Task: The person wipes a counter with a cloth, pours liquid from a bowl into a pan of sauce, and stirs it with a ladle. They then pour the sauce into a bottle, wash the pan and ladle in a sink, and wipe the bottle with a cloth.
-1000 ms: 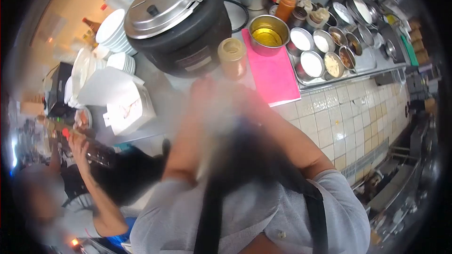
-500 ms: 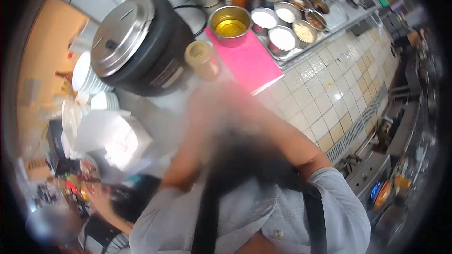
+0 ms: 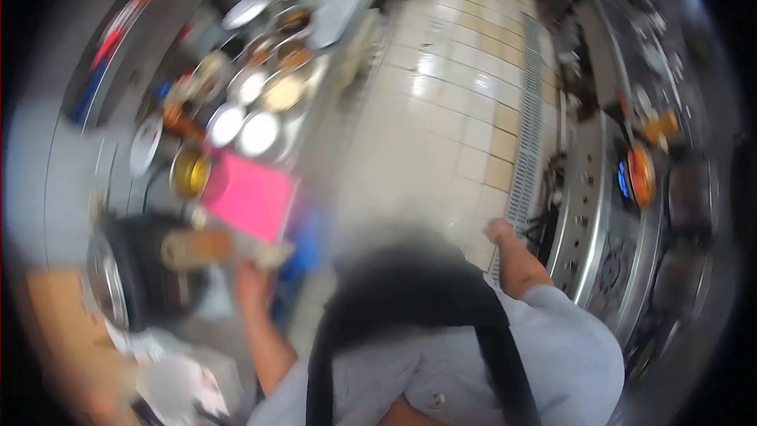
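On the left, my left hand (image 3: 253, 278) is at the counter's edge, blurred, with its fingers closed against a small pale beige thing (image 3: 273, 255) whose kind does not show. Just beyond it stands a brownish bottle (image 3: 206, 246) with a beige top, in front of the black soup warmer (image 3: 150, 268). A pink sheet (image 3: 251, 196) lies near that hand, and a metal pot of yellow liquid (image 3: 190, 173) stands at its edge. My right hand (image 3: 498, 230) hangs out over the floor beside the stove; its fingers are smeared by motion.
Metal tubs of white and brown contents (image 3: 259, 134) line the counter past the pink sheet. Something blue (image 3: 306, 246) shows at the counter's edge. A tiled floor (image 3: 426, 150) with a drain grate (image 3: 527, 134) separates it from the stove (image 3: 603, 213), where a pan (image 3: 643, 176) sits over a blue flame.
My view has swung right toward the aisle and stove. My hands, together in front of me before, are now apart: the left at the counter, the right out on the stove side.
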Tool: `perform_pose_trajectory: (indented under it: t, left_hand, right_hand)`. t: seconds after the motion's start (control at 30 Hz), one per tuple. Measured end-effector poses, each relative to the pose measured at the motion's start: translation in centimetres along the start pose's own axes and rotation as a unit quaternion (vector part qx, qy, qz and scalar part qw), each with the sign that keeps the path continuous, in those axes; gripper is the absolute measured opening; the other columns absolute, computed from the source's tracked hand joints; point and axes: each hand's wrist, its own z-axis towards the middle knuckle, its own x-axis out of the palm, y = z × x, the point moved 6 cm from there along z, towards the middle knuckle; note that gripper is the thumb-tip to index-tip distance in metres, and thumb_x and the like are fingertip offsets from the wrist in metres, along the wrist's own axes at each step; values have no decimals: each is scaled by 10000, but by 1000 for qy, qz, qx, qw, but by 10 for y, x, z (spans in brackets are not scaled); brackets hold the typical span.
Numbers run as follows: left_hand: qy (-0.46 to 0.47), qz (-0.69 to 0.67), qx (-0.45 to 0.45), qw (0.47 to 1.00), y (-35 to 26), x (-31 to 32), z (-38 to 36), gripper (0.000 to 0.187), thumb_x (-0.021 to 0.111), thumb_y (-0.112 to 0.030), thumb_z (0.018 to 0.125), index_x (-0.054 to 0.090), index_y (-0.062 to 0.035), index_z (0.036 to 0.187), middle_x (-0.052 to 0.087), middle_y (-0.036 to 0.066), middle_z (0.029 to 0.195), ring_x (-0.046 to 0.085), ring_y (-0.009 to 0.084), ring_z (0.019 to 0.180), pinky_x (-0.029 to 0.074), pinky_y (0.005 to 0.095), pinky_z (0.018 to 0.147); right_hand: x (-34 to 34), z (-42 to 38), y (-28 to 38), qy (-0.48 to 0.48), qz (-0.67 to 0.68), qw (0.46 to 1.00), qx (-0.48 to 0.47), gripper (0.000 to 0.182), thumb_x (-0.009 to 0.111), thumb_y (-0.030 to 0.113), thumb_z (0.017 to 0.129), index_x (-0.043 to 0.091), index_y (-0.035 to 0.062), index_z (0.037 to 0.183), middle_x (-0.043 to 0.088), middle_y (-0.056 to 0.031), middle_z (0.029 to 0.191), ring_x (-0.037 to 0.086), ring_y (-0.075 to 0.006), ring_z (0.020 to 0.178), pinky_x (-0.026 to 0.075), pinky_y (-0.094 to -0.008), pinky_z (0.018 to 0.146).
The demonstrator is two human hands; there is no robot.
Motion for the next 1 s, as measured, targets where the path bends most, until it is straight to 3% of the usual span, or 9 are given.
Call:
perform_pose_trajectory:
  t: [0.07,0.2,0.33,0.47,0.73,0.8,0.87,0.93,1.0]
  left_hand:
    - [87,-94,-9,992,-29,3,-10,249,702,-148,682,618,28,837,669,154,767,647,232,696,514,384,635]
    - [125,-90,62,986,-68,46,12,432,714,-253,721,624,37,1029,663,200,949,637,291,881,493,400,777]
    - [161,-228,142,950,-189,57,30,366,668,-192,735,622,31,1021,659,164,915,628,254,867,489,389,777]
    - [129,-178,261,940,-247,88,104,326,649,-151,729,622,17,1008,652,181,891,629,268,836,493,391,763]
    - [176,-138,282,933,-404,141,210,315,705,-188,706,638,5,945,663,181,889,629,283,784,492,408,738]
    - [208,-91,301,926,-455,168,240,243,645,-84,728,597,26,940,656,92,838,599,159,750,481,301,692]
    - [225,-78,333,913,-517,195,268,268,646,-110,731,602,26,958,663,97,835,608,160,757,484,308,701]
    - [219,-26,401,889,-577,221,288,423,707,-248,739,620,17,1057,664,227,984,645,329,959,495,427,832]
    - [205,3,461,864,-655,223,273,350,678,-188,741,612,25,1011,668,172,923,629,241,866,489,363,770]
  right_hand:
    - [57,14,-72,37,47,996,63,418,499,357,893,669,45,1113,635,-186,1162,583,-363,1108,449,-428,981]
    - [100,-18,-117,-10,196,977,86,407,535,333,840,701,12,1027,645,-211,1131,595,-378,1084,458,-417,972]
    - [140,3,-106,101,54,993,23,405,547,363,844,711,28,1000,644,-202,1127,602,-369,1063,470,-411,953]
    - [64,13,-65,98,69,992,-38,431,522,378,861,700,25,1032,651,-197,1114,611,-358,1043,474,-409,940]
    - [15,71,-122,-115,462,865,160,418,676,340,758,689,50,1058,667,-195,1078,626,-335,1027,486,-389,907]
    - [30,85,-149,-135,406,889,165,416,690,341,765,687,54,1065,669,-191,1078,631,-320,1024,487,-380,909]
    - [20,70,-174,-175,448,830,283,417,712,348,765,688,58,1064,674,-176,1075,635,-311,1019,489,-379,908]
    - [-11,35,-177,-182,545,748,332,415,715,354,766,689,61,1059,675,-172,1075,633,-315,1021,485,-384,915]
    - [-19,19,-172,-192,640,638,381,414,718,361,767,691,64,1054,676,-167,1075,631,-318,1024,480,-388,923]
